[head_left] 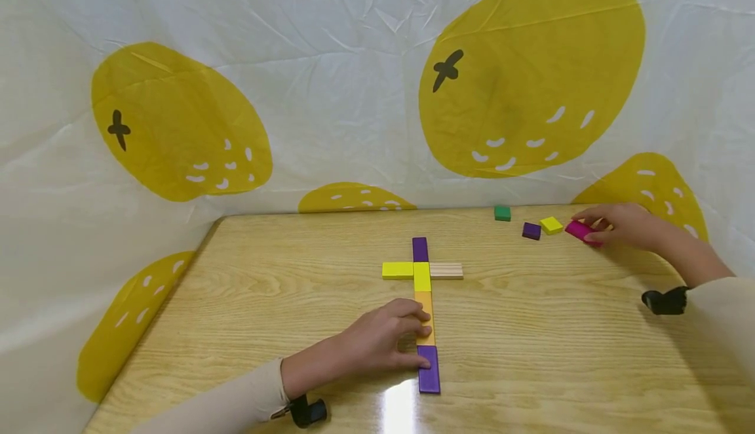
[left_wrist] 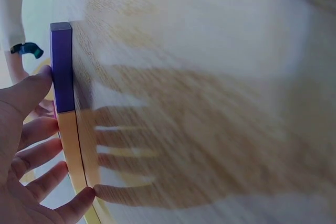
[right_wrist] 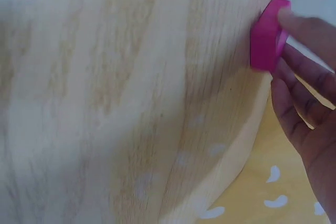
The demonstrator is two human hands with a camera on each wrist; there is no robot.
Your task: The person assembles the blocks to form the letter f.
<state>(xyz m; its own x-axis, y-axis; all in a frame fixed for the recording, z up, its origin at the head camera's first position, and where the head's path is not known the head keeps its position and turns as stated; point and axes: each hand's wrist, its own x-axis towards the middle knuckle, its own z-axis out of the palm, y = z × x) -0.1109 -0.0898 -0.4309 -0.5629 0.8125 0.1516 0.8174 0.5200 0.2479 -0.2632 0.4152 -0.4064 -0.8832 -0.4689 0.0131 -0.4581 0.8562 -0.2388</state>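
Observation:
On the table, flat wooden blocks form a cross. Its upright runs from a dark purple block (head_left: 419, 249) through a yellow block (head_left: 421, 276) and an orange block (head_left: 428, 337) to a long purple block (head_left: 430, 381). The arms are a yellow block (head_left: 398, 271) and a plain wood block (head_left: 447, 271). My left hand (head_left: 386, 335) rests its fingertips on the orange block, its thumb on the long purple block (left_wrist: 62, 69). At the far right, my right hand (head_left: 628, 226) pinches a pink block (right_wrist: 265, 40) between thumb and fingers.
Left of the pink block lie a yellow block (head_left: 551, 225), a purple block (head_left: 531, 231) and a green block (head_left: 503, 213), near the table's back edge. A white cloth (head_left: 330, 113) with yellow fruit prints hangs behind the wooden table (head_left: 265, 276).

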